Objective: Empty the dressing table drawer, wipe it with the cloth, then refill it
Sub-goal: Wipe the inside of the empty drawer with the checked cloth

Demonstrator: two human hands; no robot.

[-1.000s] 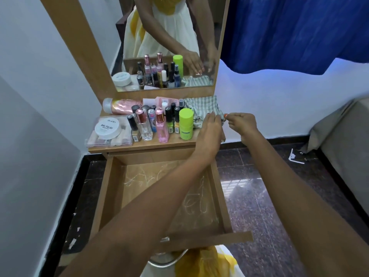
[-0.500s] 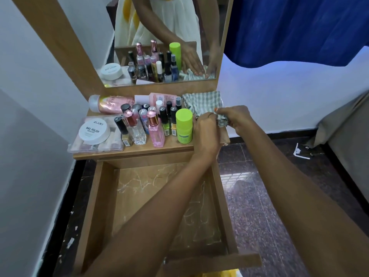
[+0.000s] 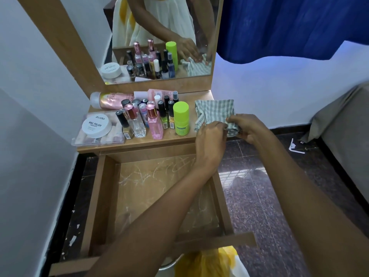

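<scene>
A green-and-white checked cloth [image 3: 215,109] lies at the right end of the dressing table top [image 3: 179,139]. My left hand [image 3: 209,136] and my right hand [image 3: 247,126] both grip its bunched near edge. Below them the wooden drawer [image 3: 103,196] stands pulled out, with only its marble-patterned liner inside. Several cosmetics stand on the table top: a lime green tube [image 3: 181,118], a pink perfume bottle [image 3: 154,123], a clear perfume bottle [image 3: 135,124], nail polish bottles and a white round nail polish tub [image 3: 97,124].
A mirror [image 3: 159,37] rises behind the table and reflects the hands and bottles. A pink bottle [image 3: 109,99] lies on its side at the back. A blue curtain [image 3: 289,27] hangs to the right, with a grey bed edge [image 3: 343,124] beyond the dark tiled floor.
Both hands have closed on the cloth's near edge and bunched it up; one second ago they were only reaching it. The camera has moved in closer.
</scene>
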